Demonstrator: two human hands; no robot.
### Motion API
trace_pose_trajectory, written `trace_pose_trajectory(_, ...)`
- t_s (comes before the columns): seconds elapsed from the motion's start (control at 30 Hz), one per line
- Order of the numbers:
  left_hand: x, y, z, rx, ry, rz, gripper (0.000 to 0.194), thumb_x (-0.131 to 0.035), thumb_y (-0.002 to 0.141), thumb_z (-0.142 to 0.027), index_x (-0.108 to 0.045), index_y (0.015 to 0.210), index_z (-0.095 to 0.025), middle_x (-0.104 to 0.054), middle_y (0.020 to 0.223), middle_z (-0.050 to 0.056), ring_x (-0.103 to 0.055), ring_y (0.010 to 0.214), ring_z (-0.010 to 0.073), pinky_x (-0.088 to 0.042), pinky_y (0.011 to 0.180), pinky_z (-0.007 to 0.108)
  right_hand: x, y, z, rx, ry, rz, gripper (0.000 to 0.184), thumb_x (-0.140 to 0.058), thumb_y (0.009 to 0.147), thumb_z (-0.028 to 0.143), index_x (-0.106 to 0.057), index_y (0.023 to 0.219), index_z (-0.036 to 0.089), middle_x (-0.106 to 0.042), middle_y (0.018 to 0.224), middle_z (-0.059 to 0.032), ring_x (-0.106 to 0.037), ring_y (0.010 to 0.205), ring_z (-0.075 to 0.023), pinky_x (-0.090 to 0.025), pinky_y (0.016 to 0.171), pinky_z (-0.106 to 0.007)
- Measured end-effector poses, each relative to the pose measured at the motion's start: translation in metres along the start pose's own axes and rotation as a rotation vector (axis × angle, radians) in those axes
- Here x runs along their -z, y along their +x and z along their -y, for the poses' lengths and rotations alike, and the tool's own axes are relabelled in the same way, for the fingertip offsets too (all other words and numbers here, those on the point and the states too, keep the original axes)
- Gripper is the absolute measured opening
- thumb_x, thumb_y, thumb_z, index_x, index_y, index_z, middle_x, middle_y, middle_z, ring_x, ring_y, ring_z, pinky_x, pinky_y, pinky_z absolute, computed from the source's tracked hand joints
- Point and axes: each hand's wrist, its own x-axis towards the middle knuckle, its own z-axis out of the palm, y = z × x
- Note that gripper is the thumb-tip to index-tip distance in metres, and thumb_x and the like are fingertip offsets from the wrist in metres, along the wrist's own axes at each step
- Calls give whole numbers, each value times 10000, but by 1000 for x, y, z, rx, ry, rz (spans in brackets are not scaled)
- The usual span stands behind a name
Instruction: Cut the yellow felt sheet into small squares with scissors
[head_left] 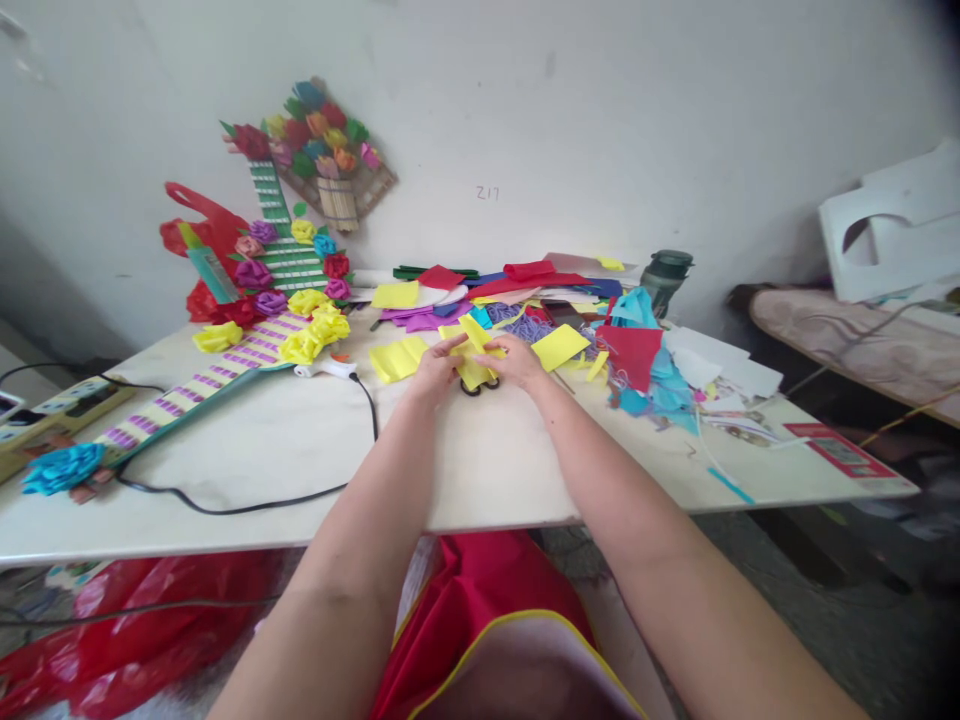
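Both my hands meet over the middle of the white table. My left hand and my right hand pinch a folded strip of yellow paper between them, fingers closed on it. Black scissor handles lie on the table right under the paper. More yellow paper sheets lie just left of my left hand, and another yellow piece sits right of my right hand.
A heap of coloured paper scraps covers the back right. A glue gun with a black cord lies at left, beside paper-flower crafts. A power strip is far left. A dark green bottle stands by the wall.
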Motion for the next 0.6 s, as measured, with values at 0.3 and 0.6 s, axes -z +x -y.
trace_pose_trajectory(0.3,2,2,-1,-19,74,-38,505,-520,595,-21,-607,1084,-115,-660,765,43,-603,649,118,-493,657,255,7,-2,9,-49,-255,-84,254,-429,832,321,-659,850,215,-643,1007,-34,-569,890,-186,-404,714,-267)
trace_pose_trajectory(0.6,13,8,-3,-47,175,-284,401,-572,570,-127,-651,963,-114,-620,647,40,-570,544,133,-478,571,271,20,4,-3,-316,-123,-254,284,-396,847,278,-619,998,186,-650,938,-81,-564,866,-215,-418,753,-299)
